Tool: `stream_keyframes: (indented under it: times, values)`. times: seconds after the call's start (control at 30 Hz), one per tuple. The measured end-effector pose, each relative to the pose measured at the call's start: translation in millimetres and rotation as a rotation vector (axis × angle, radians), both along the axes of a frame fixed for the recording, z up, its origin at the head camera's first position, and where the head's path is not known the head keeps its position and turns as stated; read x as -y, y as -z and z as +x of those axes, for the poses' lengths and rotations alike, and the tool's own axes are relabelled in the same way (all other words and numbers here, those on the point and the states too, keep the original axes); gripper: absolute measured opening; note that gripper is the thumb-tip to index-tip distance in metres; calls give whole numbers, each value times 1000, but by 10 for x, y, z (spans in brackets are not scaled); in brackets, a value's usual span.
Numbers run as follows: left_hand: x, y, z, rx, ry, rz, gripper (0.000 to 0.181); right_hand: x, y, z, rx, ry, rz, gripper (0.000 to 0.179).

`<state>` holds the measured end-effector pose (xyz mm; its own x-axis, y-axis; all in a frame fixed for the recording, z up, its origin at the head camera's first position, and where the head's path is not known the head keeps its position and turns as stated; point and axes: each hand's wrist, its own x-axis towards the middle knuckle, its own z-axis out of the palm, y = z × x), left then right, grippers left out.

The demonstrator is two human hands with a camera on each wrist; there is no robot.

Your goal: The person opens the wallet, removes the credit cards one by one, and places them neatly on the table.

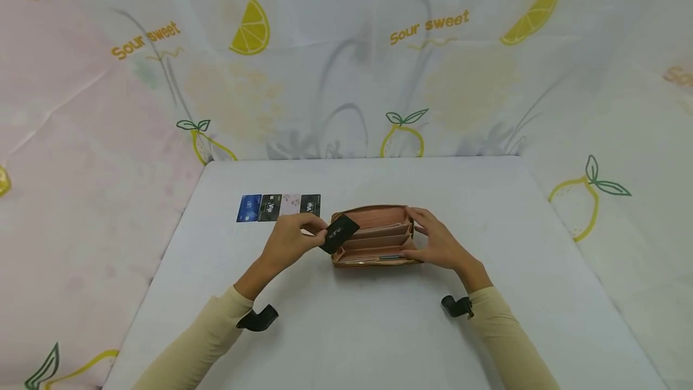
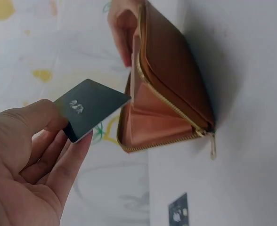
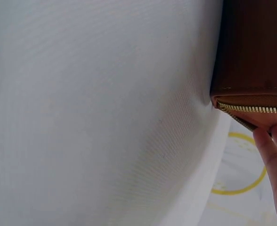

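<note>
A brown zip wallet (image 1: 373, 262) stands unzipped on the table, with its pinkish-tan pockets showing from above. My left hand (image 1: 295, 238) pinches a black card (image 1: 340, 232) between thumb and fingers, over the wallet's left end. In the left wrist view the same card (image 2: 93, 106) is tilted, one corner close to the zip opening. With my right hand (image 1: 437, 241) I hold the wallet's right end, thumb at the near edge and fingers at the far edge. A thin card edge (image 1: 390, 256) shows in the near pocket by that thumb.
Several cards lie in a row left of and behind the wallet: a blue card (image 1: 249, 208), a black card (image 1: 269, 207), a pale flowered card (image 1: 289, 204) and another black card (image 1: 310, 203). A lemon-print cloth (image 1: 346, 77) hangs behind the white table (image 1: 346, 330).
</note>
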<state>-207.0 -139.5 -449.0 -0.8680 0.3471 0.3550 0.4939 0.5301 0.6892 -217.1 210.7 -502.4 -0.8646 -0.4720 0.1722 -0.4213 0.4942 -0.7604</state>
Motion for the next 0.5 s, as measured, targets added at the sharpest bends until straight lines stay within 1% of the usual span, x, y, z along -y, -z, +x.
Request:
stream_keyframes:
  times: [0.13,0.27,0.4,0.5]
  values:
    - [189,60,-6,106,-83,73,9,-2,-2,-12,0,-3,3,98]
    - [398,137,-20,223,-131,149,12,-7,8,-17,-1,-2,5,98]
    - [600,250,-39,401,-186,251,21,0,8,-10,0,0,1,98]
    - [703,348,-58,525,-236,317,25,8,2,-3,0,1,0,98]
